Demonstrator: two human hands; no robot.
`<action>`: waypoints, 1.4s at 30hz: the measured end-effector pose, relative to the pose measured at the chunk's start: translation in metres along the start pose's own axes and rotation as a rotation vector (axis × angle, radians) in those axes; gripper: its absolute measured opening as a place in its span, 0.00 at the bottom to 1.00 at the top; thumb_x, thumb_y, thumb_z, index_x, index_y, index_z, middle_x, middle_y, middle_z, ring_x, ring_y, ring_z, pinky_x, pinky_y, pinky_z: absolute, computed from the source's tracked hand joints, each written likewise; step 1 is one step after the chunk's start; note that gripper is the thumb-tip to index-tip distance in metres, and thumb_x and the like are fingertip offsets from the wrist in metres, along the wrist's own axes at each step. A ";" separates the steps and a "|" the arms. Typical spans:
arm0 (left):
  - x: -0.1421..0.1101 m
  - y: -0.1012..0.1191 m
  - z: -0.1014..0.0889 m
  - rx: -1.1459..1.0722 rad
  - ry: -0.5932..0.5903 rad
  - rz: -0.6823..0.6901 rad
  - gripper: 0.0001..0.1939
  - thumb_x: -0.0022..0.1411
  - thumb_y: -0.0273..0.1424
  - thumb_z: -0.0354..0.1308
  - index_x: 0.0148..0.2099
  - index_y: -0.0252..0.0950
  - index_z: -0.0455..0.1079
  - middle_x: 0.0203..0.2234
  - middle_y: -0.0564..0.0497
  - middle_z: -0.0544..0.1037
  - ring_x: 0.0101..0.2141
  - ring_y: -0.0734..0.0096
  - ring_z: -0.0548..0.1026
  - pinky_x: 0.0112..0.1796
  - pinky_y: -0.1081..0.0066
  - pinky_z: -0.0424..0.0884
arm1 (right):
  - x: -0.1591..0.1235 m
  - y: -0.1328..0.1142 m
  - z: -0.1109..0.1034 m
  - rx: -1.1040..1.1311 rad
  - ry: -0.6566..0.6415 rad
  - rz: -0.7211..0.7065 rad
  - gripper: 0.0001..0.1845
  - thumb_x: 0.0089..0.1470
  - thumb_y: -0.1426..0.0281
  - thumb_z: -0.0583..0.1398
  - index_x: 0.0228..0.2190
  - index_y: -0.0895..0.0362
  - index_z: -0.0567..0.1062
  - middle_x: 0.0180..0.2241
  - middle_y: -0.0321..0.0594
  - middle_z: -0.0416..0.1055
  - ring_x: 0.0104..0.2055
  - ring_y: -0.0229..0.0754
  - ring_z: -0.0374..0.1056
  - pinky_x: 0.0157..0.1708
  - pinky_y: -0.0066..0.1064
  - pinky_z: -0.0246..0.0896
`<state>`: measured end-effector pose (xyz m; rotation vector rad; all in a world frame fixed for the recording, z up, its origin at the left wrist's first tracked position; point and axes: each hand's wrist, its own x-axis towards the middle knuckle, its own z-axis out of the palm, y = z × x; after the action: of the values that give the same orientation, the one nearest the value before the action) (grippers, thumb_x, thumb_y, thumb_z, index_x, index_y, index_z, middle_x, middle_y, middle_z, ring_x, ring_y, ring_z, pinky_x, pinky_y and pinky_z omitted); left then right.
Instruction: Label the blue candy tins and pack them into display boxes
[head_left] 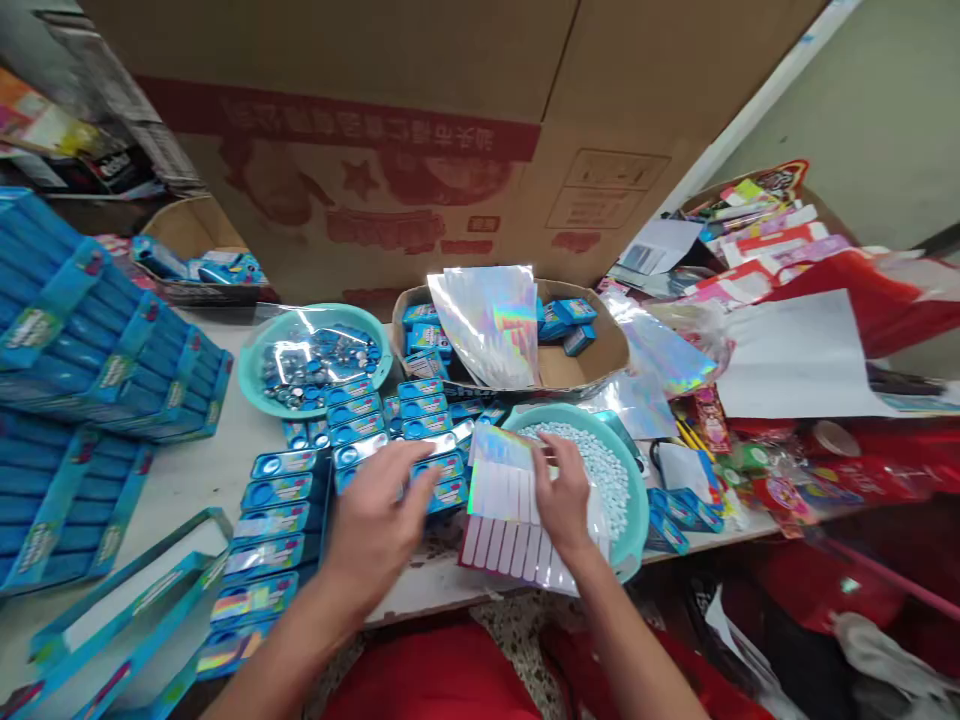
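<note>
My left hand (375, 525) hovers palm down over rows of small blue tins (285, 520) on the table, its fingers loosely curved and slightly blurred, with nothing seen in them. My right hand (562, 490) rests on a fanned stack of holographic and white packets (506, 510), fingers spread and pressing on them, over the edge of a teal bowl (630, 545) filled with small white tablets (600, 465).
A second teal bowl (259, 345) of silvery pieces sits at the back left. A cardboard box (607, 345) holds blue tins and holographic bags (491, 325). Blue display cartons (82, 330) stack up at left. Large cardboard cartons (390, 130) stand behind; red packaging clutter (825, 400) lies at right.
</note>
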<state>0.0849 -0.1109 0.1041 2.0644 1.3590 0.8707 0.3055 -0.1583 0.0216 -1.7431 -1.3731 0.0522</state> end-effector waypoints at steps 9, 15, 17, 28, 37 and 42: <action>0.103 0.037 0.247 0.387 -0.760 0.101 0.10 0.54 0.33 0.60 0.38 0.34 0.75 0.38 0.41 0.78 0.49 0.52 0.67 0.51 0.56 0.58 | -0.006 0.137 -0.048 -0.206 -0.071 0.078 0.15 0.58 0.62 0.52 0.41 0.57 0.71 0.37 0.46 0.71 0.40 0.47 0.66 0.39 0.43 0.64; 0.106 0.030 0.263 0.422 -0.806 0.081 0.11 0.59 0.35 0.53 0.37 0.38 0.76 0.40 0.43 0.77 0.47 0.53 0.68 0.48 0.57 0.57 | 0.000 0.150 -0.032 -0.361 -0.167 0.004 0.20 0.60 0.62 0.51 0.50 0.58 0.68 0.49 0.52 0.68 0.52 0.52 0.61 0.49 0.48 0.58; 0.109 0.035 0.260 0.416 -0.805 0.094 0.13 0.61 0.34 0.50 0.37 0.38 0.76 0.39 0.44 0.77 0.44 0.57 0.70 0.46 0.59 0.58 | 0.004 0.151 -0.024 -0.422 -0.225 -0.019 0.22 0.60 0.62 0.51 0.52 0.57 0.67 0.55 0.53 0.64 0.58 0.56 0.55 0.51 0.52 0.54; 0.106 0.031 0.268 0.337 -0.747 0.066 0.15 0.62 0.33 0.48 0.35 0.34 0.76 0.36 0.42 0.77 0.41 0.56 0.72 0.42 0.60 0.58 | -0.023 0.139 -0.038 -0.476 -0.263 -0.144 0.19 0.61 0.61 0.49 0.45 0.57 0.71 0.48 0.50 0.70 0.55 0.54 0.60 0.50 0.48 0.54; 0.085 0.055 0.234 -0.153 -0.588 0.090 0.20 0.67 0.36 0.43 0.57 0.38 0.64 0.53 0.45 0.69 0.54 0.61 0.63 0.53 0.60 0.56 | 0.009 0.066 -0.105 -0.226 -0.151 0.047 0.12 0.59 0.62 0.53 0.30 0.55 0.71 0.28 0.38 0.71 0.31 0.40 0.68 0.32 0.31 0.61; 0.044 0.060 0.162 -0.525 -0.801 -0.009 0.16 0.60 0.37 0.53 0.46 0.33 0.71 0.34 0.48 0.77 0.35 0.69 0.73 0.36 0.72 0.67 | 0.006 0.025 -0.096 -0.036 -0.126 0.142 0.14 0.54 0.58 0.57 0.29 0.55 0.73 0.27 0.38 0.73 0.30 0.41 0.69 0.32 0.31 0.62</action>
<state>0.2547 -0.1034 0.0502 1.6860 0.6170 0.2701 0.3771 -0.2112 0.0663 -1.8930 -1.3451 0.2203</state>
